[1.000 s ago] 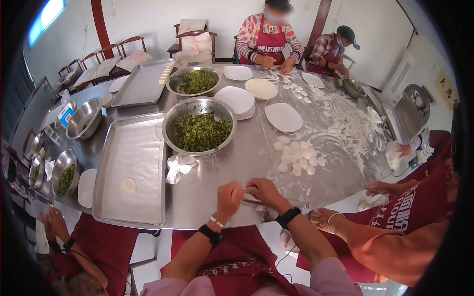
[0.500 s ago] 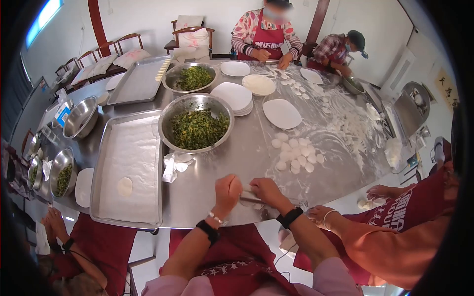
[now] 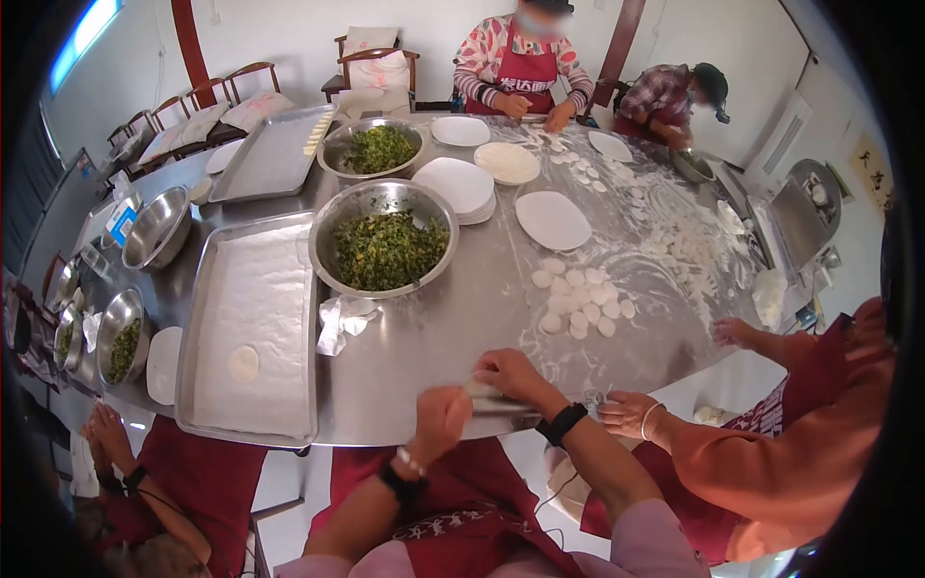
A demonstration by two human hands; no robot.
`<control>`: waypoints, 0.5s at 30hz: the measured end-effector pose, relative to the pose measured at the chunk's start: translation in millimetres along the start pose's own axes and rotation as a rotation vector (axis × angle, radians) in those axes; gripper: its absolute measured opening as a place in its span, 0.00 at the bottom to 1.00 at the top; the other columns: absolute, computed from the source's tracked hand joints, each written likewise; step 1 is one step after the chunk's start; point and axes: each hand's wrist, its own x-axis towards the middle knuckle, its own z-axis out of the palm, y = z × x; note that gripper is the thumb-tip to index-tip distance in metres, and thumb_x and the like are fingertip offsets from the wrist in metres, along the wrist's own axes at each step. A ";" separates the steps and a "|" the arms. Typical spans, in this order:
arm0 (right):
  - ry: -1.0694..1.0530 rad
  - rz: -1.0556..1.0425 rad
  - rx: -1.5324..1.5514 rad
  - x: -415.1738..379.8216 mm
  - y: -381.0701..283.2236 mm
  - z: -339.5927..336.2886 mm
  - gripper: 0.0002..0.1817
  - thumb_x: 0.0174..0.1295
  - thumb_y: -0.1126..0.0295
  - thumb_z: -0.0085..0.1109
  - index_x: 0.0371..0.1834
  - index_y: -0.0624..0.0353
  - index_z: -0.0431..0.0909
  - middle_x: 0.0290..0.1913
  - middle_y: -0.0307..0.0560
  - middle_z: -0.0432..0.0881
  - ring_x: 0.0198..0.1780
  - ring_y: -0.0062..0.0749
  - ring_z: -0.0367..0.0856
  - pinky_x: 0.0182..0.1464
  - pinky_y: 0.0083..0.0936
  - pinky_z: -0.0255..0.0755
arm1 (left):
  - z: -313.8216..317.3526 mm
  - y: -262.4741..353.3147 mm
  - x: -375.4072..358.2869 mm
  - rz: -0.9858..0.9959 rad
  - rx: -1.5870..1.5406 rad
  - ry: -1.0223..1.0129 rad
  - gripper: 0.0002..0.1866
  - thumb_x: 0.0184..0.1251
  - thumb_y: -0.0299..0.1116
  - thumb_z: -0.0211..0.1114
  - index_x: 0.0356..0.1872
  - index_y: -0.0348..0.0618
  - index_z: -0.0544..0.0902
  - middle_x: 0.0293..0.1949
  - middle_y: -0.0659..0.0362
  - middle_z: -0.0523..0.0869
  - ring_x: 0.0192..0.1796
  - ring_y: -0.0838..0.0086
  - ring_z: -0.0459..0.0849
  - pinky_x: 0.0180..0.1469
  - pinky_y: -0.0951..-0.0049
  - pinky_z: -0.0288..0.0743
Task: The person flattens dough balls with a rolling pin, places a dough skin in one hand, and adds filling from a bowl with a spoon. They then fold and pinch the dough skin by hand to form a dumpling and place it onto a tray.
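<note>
Dough [image 3: 478, 389] sits between the fingers of the right hand [image 3: 515, 374], pinched; the left hand [image 3: 443, 417] curls just beside, grip hidden.

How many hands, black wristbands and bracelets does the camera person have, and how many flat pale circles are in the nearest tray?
Left hand and right hand: 2
Black wristbands: 2
Bracelet: 1
Flat pale circle: 1
Total: 6

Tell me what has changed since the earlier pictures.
The left hand has drawn back toward the wearer's body; the right hand has barely shifted. Farther right, a co-worker's bare-wristed hand has moved forward. No grasp or release shows. The dough disc, baking tray and large bowl of chopped greens stayed put.
</note>
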 end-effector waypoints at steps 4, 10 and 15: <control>0.083 -0.023 -0.049 5.5 -0.8 -5.6 0.11 0.58 0.61 0.62 0.35 0.57 0.85 0.33 0.53 0.85 0.38 0.49 0.84 0.42 0.39 0.76 | 11.6 -28.3 44.0 -0.087 -0.168 0.104 0.14 0.66 0.25 0.53 0.18 0.36 0.72 0.14 0.57 0.72 0.18 0.76 0.69 0.21 0.69 0.62; -0.014 -0.067 -0.189 1.7 -6.5 6.6 0.12 0.58 0.61 0.62 0.36 0.57 0.85 0.33 0.53 0.85 0.38 0.50 0.83 0.42 0.39 0.76 | 0.7 -4.1 -14.0 0.020 -0.002 -0.009 0.13 0.63 0.24 0.54 0.17 0.38 0.72 0.16 0.54 0.74 0.17 0.64 0.72 0.22 0.64 0.62; 0.049 0.102 0.114 -0.3 -0.6 7.6 0.12 0.58 0.62 0.61 0.37 0.58 0.85 0.33 0.53 0.85 0.38 0.49 0.84 0.42 0.40 0.75 | 0.8 6.8 -39.8 0.100 0.028 -0.060 0.12 0.63 0.23 0.55 0.18 0.38 0.72 0.17 0.52 0.74 0.18 0.60 0.73 0.22 0.63 0.63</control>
